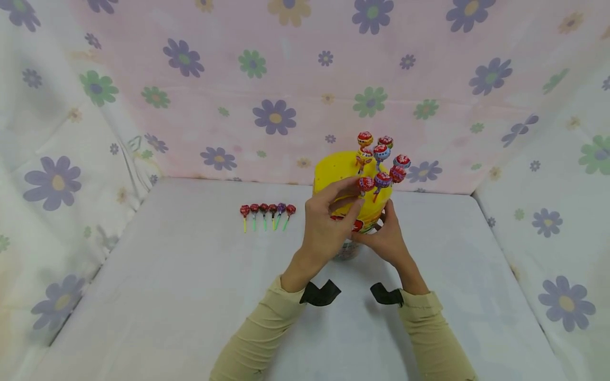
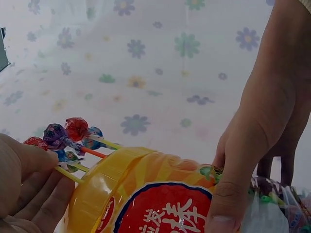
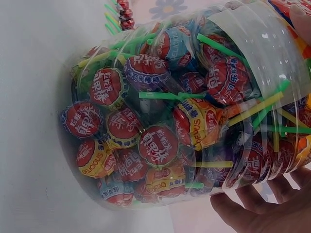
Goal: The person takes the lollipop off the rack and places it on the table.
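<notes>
Where a red-wrapped lollipop [image 1: 366, 184] stands at the near edge of a yellow lid [image 1: 333, 166], a person's left-hand grip [image 1: 326, 222] meets it from the left. The left hand is the nearer one: the candy sits right at its fingertips, and the yellow-green stick [image 2: 70, 174] runs from there to the lid. Thumb and forefinger are drawn close and appear to pinch the lollipop just below its head, though the exact contact is partly hidden. The right-hand grip [image 1: 388, 238] is wrapped round the side of the jar [image 3: 279, 63], below the lid.

The lollipop has a round, glossy head with pale lettering. Seven other lollipops [image 1: 381, 153] stand in the lid beside it, heads up, in red, blue, purple and orange wrappers. Through the clear jar, many more lollipops [image 3: 158, 145] show, jumbled. Six lollipops [image 1: 273, 210] lie in a row on the white counter [image 1: 167, 296], to the jar's left.
</notes>
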A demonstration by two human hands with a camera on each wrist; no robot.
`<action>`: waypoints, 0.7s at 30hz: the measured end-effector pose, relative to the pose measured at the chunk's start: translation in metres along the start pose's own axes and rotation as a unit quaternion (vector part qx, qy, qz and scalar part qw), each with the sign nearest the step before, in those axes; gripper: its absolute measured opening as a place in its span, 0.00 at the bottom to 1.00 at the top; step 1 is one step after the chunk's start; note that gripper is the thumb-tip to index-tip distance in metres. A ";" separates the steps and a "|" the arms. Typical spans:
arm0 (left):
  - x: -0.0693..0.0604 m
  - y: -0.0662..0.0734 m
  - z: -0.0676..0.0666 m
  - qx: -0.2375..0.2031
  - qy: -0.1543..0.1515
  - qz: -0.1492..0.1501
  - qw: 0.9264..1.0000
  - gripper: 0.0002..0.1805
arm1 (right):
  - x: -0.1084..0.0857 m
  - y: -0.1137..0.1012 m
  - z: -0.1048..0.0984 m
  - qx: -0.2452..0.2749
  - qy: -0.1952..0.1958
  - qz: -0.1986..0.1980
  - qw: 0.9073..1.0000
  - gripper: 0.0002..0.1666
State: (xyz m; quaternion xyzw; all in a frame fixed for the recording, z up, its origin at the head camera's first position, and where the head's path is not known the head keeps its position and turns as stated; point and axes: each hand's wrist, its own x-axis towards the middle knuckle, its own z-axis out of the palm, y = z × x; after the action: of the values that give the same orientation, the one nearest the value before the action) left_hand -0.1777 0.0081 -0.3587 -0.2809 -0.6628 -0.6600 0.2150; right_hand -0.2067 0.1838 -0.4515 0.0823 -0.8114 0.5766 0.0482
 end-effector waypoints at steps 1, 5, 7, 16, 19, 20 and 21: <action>0.001 -0.001 0.000 0.002 0.001 0.004 1.000 0.20 | 0.000 0.000 0.000 -0.001 0.001 0.001 1.000 0.59; 0.003 -0.003 0.002 0.015 0.008 0.015 1.000 0.19 | 0.001 0.001 0.000 -0.005 -0.001 0.008 1.000 0.59; 0.005 -0.003 0.003 0.022 0.012 0.019 1.000 0.18 | 0.001 0.001 0.000 -0.006 -0.002 0.012 1.000 0.59; 0.015 0.007 -0.005 0.020 0.033 0.052 0.998 0.18 | 0.001 -0.002 0.000 0.009 -0.007 0.021 1.000 0.59; 0.013 0.005 -0.018 0.023 0.053 0.055 0.997 0.18 | 0.000 -0.002 0.000 0.013 -0.010 0.024 1.000 0.58; 0.012 0.003 -0.023 0.024 0.062 0.054 0.996 0.18 | 0.000 -0.002 0.000 0.012 -0.010 0.024 1.000 0.58; 0.011 0.001 -0.030 0.026 0.070 0.052 0.996 0.18 | 0.000 -0.002 0.000 0.012 -0.011 0.023 1.000 0.57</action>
State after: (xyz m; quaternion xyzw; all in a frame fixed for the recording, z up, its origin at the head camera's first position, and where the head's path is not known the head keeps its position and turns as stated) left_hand -0.1881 -0.0205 -0.3499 -0.2619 -0.6478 -0.6485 0.3021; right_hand -0.2068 0.1834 -0.4496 0.0704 -0.8065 0.5865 0.0246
